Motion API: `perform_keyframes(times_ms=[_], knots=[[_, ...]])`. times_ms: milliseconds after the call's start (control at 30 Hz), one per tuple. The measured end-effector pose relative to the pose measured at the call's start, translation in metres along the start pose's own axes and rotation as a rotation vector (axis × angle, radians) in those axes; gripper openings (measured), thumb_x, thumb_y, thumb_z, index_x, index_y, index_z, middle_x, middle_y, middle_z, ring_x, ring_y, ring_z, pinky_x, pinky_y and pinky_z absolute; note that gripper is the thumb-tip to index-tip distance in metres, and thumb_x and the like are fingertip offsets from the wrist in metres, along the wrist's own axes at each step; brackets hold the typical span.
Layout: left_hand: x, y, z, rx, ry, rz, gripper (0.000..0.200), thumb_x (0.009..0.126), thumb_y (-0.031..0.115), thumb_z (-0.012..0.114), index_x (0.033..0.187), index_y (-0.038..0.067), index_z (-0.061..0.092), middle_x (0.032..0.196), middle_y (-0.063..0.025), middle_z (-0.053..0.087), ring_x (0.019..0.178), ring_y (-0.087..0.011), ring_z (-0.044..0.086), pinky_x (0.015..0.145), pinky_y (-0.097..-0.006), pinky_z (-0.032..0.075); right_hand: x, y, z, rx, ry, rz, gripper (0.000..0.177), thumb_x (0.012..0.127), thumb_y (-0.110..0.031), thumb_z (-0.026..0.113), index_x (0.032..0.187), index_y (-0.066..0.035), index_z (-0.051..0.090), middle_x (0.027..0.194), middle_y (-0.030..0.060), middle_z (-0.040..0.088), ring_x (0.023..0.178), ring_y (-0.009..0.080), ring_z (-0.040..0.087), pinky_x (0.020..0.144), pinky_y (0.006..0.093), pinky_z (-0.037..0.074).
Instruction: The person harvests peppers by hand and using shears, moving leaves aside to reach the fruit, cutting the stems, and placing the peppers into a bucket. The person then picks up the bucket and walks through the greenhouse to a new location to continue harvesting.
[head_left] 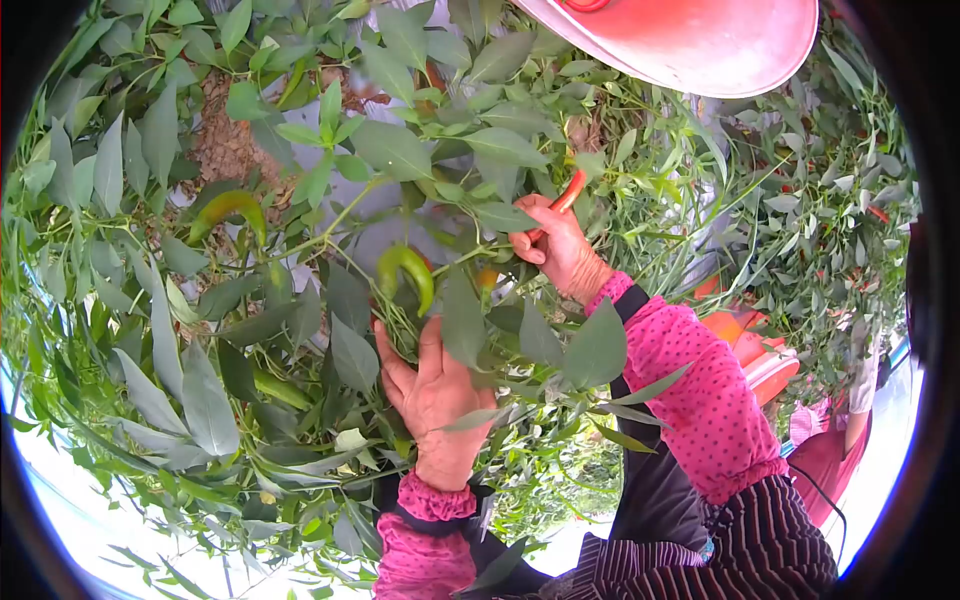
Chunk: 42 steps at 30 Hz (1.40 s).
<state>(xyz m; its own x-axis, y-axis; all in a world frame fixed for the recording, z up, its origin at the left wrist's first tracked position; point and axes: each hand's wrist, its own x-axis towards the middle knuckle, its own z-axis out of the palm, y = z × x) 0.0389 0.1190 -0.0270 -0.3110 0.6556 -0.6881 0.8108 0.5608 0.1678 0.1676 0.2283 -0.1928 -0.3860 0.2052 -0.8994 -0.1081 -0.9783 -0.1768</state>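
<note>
My right hand (562, 243) is closed round a red pepper (570, 192), whose end sticks out above the fingers. Lower and to the left, my left hand (438, 395) reaches into the plant with its fingers apart, partly behind leaves, and holds nothing that shows. Just above its fingertips hangs a curved green pepper (408, 272), with a bit of red behind it. Another curved green pepper (230, 210), tinged with yellow, hangs farther left among the leaves. Both my forearms wear pink dotted sleeves.
Dense pepper plants surround both hands. A red tub (690, 40) cuts into the top edge. Brown soil (235, 135) shows at upper left. Red peppers (742, 345) lie in a container beyond my right sleeve. Part of another person (845, 440) shows at the right.
</note>
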Motion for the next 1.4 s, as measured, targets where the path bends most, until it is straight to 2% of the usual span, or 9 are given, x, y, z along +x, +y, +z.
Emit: perform_keyframes(times_ms=[233,367,533,700,733,833,967,1367,1400], knots=[[0.002,-0.002,0.000,-0.035,-0.028,-0.027,0.069,0.056,0.011,0.064,0.123,0.012,0.048,0.130,-0.0059,0.039,0.126,-0.0489,0.021,0.100,-0.0574,0.025,0.003,0.006,-0.017,0.417,-0.001,0.197,0.016,0.084,-0.025,0.055,0.077,-0.011,0.052,0.051,-0.0016,0.041,0.035,0.0102,0.027,0.035,0.0231,0.021],[0.002,-0.005,0.003,0.034,-0.148,-0.077,0.068,0.056,0.013,0.066,0.121,0.009,0.049,0.129,-0.0044,0.040,0.125,-0.0491,0.022,0.100,-0.0564,0.025,-0.011,-0.041,-0.093,0.488,0.241,0.098,0.019,0.083,-0.028,0.056,0.078,-0.010,0.052,0.050,-0.0049,0.039,0.033,0.0102,0.024,0.035,0.0259,0.021],[0.001,-0.003,0.006,-0.011,-0.080,-0.056,0.062,0.057,0.016,0.066,0.117,0.008,0.050,0.128,-0.0037,0.041,0.125,-0.0495,0.023,0.099,-0.0560,0.025,-0.072,-0.096,-0.081,-0.106,0.334,0.000,0.022,0.085,-0.029,0.054,0.082,-0.007,0.056,0.062,-0.0008,0.050,0.048,0.0103,0.041,0.047,0.0233,0.033],[0.003,-0.003,0.000,-0.022,-0.089,-0.067,0.060,0.058,0.016,0.063,0.116,0.008,0.051,0.126,-0.0044,0.042,0.124,-0.0511,0.022,0.098,-0.0580,0.026,-0.075,-0.067,-0.004,-0.659,-0.004,-0.170,0.015,0.084,-0.017,0.056,0.080,-0.003,0.058,0.073,-0.0003,0.057,0.070,0.0087,0.051,0.062,0.0262,0.042],[0.003,-0.003,0.000,-0.019,-0.123,-0.078,0.062,0.058,0.017,0.064,0.118,0.009,0.050,0.128,-0.0052,0.041,0.124,-0.0516,0.021,0.098,-0.0585,0.026,-0.082,-0.069,0.035,-0.639,-0.117,-0.087,0.012,0.080,-0.012,0.060,0.083,-0.001,0.057,0.071,0.0009,0.054,0.072,0.0117,0.052,0.064,0.0295,0.043],[0.003,-0.005,-0.001,-0.014,-0.174,-0.067,0.066,0.059,0.018,0.065,0.121,0.010,0.047,0.131,-0.0078,0.036,0.126,-0.0523,0.017,0.098,-0.0596,0.025,-0.056,-0.043,0.084,-1.307,-0.388,-0.643,0.022,0.074,-0.010,0.059,0.092,0.003,0.056,0.085,0.0137,0.055,0.072,0.0266,0.057,0.064,0.0329,0.047],[0.002,-0.007,-0.002,-0.051,-0.227,-0.064,0.069,0.062,0.021,0.067,0.126,0.011,0.043,0.134,-0.0104,0.032,0.127,-0.0533,0.013,0.098,-0.0610,0.025,-0.005,-0.004,0.124,-1.841,-0.269,-0.518,0.026,0.069,-0.003,0.058,0.093,0.004,0.051,0.096,0.0194,0.054,0.084,0.0351,0.060,0.071,0.0426,0.048],[0.006,-0.013,-0.004,-0.149,-0.292,-0.038,0.062,0.065,0.025,0.068,0.122,0.011,0.047,0.132,-0.0088,0.034,0.127,-0.0503,0.017,0.096,-0.0593,0.028,0.042,0.015,0.111,-1.870,-0.153,-0.704,0.043,0.070,-0.004,0.059,0.111,0.002,0.046,0.117,0.0217,0.048,0.087,0.0359,0.059,0.076,0.0418,0.049],[0.006,-0.014,-0.005,-0.157,-0.284,-0.033,0.062,0.065,0.025,0.068,0.121,0.011,0.047,0.131,-0.0089,0.034,0.127,-0.0502,0.016,0.096,-0.0594,0.028,0.043,0.011,0.109,-1.872,-0.142,-0.872,0.035,0.071,-0.007,0.059,0.102,0.004,0.048,0.112,0.0196,0.050,0.080,0.0336,0.062,0.070,0.0405,0.051]])
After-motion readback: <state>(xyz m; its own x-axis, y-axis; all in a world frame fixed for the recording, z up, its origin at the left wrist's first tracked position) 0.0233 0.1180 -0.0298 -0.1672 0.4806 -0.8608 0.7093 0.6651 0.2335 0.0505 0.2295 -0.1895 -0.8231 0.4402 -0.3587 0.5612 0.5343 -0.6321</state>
